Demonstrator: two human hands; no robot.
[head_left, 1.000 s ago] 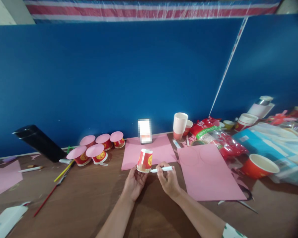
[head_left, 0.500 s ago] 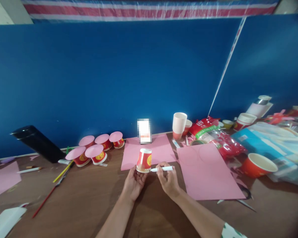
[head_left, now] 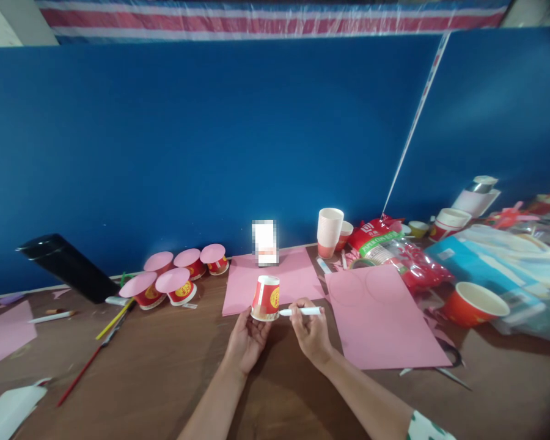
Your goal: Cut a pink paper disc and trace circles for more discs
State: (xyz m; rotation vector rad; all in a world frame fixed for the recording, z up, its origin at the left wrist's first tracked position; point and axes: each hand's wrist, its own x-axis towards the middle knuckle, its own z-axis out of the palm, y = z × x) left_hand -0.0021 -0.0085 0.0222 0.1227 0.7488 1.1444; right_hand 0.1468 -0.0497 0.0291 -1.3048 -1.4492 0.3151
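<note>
In my left hand (head_left: 247, 342) is a red paper cup (head_left: 266, 298) with a yellow emblem, turned upside down, its rim resting near my fingers. My right hand (head_left: 309, 333) pinches a white marker pen (head_left: 307, 311), whose tip points left at the cup's lower edge; whether it touches cannot be made out. Behind the cup lies a pink paper sheet (head_left: 297, 275). To the right of my right hand is a second pink sheet (head_left: 389, 324) with faint circles drawn on it.
Several upturned cups topped with pink discs (head_left: 173, 281) stand at left, near a black bottle (head_left: 66, 266) and a red paintbrush (head_left: 85, 373). At right are stacked cups (head_left: 330, 231), a red cup bag (head_left: 394, 250), an orange cup (head_left: 476, 305) and scissors (head_left: 453, 376) partly under paper.
The view has shifted very slightly. Both hands hold nearly the same pose, with the marker tip still beside the cup's lower edge.
</note>
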